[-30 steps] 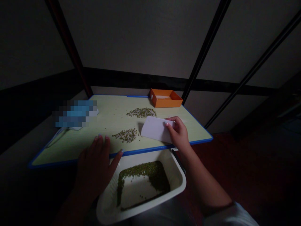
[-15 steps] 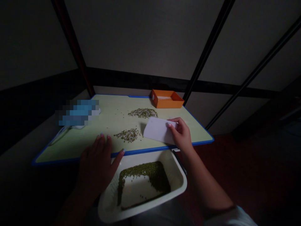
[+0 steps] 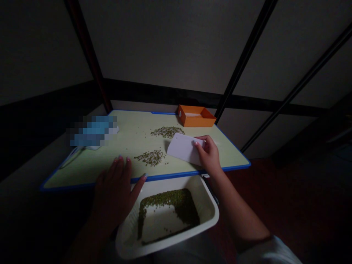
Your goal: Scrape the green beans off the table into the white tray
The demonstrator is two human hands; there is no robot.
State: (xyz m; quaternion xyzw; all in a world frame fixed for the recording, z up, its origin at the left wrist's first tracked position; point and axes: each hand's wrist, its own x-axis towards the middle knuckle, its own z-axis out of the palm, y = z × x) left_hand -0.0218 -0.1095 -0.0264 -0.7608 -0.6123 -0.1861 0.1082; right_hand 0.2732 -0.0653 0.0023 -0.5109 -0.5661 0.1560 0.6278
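My right hand (image 3: 209, 153) grips a thin white plastic scraper (image 3: 184, 148) by its right end, tilted over the tabletop. Left of the scraper's free edge lies a small pile of green beans (image 3: 151, 157). A second, wider pile of beans (image 3: 168, 132) spreads behind it. My left hand (image 3: 117, 187) rests with fingers spread on the near edge of the table, its thumb stretched toward the right. Below that edge sits a white plastic basin (image 3: 213, 212), with many more green beans (image 3: 176, 198) heaped along its far and right sides.
An orange open box (image 3: 199, 121) stands at the table's (image 3: 129, 124) back right corner. A blurred-out bluish object (image 3: 95, 130) with a cable (image 3: 68, 157) lies at the left. Blue trim (image 3: 176, 176) runs round the table, and a panelled wall (image 3: 165, 44) rises behind.
My right hand has shifted the scraper slightly up and to the left, away from the near edge. My left hand stays in place on the table.
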